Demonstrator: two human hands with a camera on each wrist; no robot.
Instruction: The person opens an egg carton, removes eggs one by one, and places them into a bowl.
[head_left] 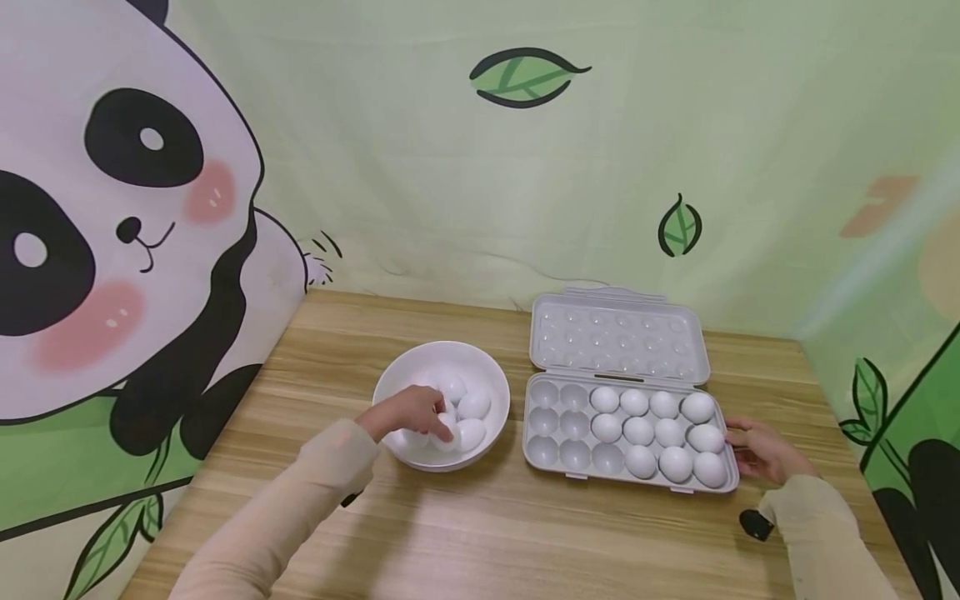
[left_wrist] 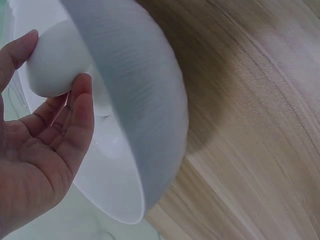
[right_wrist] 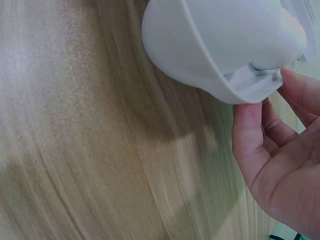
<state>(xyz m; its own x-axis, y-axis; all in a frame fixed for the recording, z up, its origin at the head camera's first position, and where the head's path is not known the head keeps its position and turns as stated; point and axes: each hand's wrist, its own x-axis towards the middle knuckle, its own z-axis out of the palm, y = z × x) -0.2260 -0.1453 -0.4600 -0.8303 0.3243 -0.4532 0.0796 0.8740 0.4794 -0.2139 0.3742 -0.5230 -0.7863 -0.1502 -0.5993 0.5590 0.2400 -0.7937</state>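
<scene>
Inside the white bowl [head_left: 401, 377] my left hand [head_left: 412, 410] pinches a white egg [left_wrist: 56, 59] between thumb and fingertips. Several other eggs [head_left: 474, 404] lie around it in the bowl. To the right sits an egg box [head_left: 624, 485] with its lid laid back. White eggs [head_left: 676, 463] fill the cups on its right side, while the left cups hold none. At the box's right end my right hand [head_left: 772, 452] grips the edge, thumb [right_wrist: 302, 90] at the rim and fingers [right_wrist: 248, 125] against its underside.
The ridged lid [head_left: 619, 335] lies behind the box, near the back edge of the wooden table [head_left: 480, 533]. A cloth backdrop [head_left: 420, 150] with a cartoon panda and leaves hangs behind and beside the table.
</scene>
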